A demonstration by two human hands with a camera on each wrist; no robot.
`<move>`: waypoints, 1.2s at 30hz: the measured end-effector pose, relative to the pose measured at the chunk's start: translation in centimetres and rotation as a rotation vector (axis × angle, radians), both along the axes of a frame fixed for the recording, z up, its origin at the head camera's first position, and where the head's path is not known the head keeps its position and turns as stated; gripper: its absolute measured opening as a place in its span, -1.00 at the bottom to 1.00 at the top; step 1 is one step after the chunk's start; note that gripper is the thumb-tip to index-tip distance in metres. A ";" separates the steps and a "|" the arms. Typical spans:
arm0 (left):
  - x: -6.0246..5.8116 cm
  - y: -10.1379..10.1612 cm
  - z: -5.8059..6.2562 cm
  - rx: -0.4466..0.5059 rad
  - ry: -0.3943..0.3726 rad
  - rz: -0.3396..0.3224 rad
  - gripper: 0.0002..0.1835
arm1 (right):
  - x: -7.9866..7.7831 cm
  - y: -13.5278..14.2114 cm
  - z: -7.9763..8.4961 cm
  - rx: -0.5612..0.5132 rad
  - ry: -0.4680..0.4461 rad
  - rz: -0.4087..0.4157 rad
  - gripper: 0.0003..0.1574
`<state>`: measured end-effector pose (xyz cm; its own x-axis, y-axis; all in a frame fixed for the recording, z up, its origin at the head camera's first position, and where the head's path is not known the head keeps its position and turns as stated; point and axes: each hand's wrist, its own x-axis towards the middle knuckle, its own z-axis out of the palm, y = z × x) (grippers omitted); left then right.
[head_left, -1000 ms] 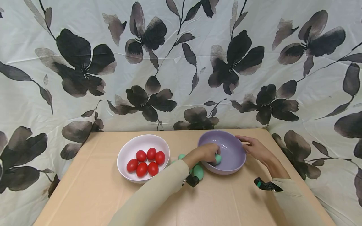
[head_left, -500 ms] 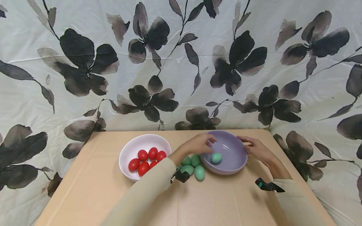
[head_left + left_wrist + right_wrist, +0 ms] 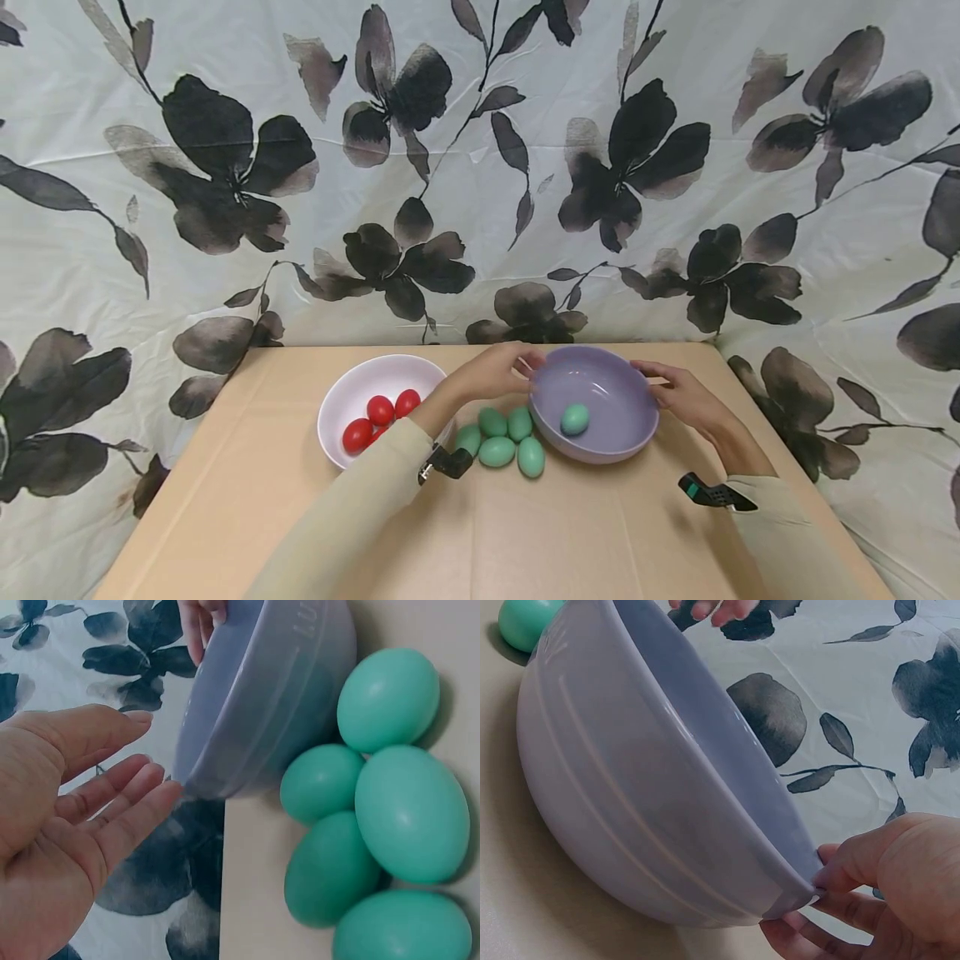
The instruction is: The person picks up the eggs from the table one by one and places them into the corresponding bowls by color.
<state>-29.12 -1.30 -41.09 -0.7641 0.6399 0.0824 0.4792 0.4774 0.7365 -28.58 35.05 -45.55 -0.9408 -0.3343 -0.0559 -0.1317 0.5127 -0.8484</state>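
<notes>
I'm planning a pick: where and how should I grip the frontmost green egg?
Take the frontmost egg by its front half, probably from above, pinching across its narrower width: its long axis runs roughly front to back, its near end is free, and other eggs sit left and behind.

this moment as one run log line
left hand: grip empty, near purple bowl | right hand: grip on bowl's right side | inside bowl: one green egg | table: five green eggs

The purple bowl (image 3: 618, 408) is glossy, possibly plastic, the green eggs (image 3: 497, 452) smooth, the backdrop (image 3: 517, 200) creased cloth.
</notes>
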 end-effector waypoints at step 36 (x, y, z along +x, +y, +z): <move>1.5 -2.5 -1.8 -0.549 0.003 -0.022 -0.68 | 0.1 -0.1 0.2 0.011 0.007 0.014 -0.35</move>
<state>-27.58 -3.83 -42.88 -0.7502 0.6054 -0.2659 0.4953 0.7809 0.3805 -28.45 34.91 -45.30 -0.9363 -0.3471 -0.0537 -0.1446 0.5203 -0.8417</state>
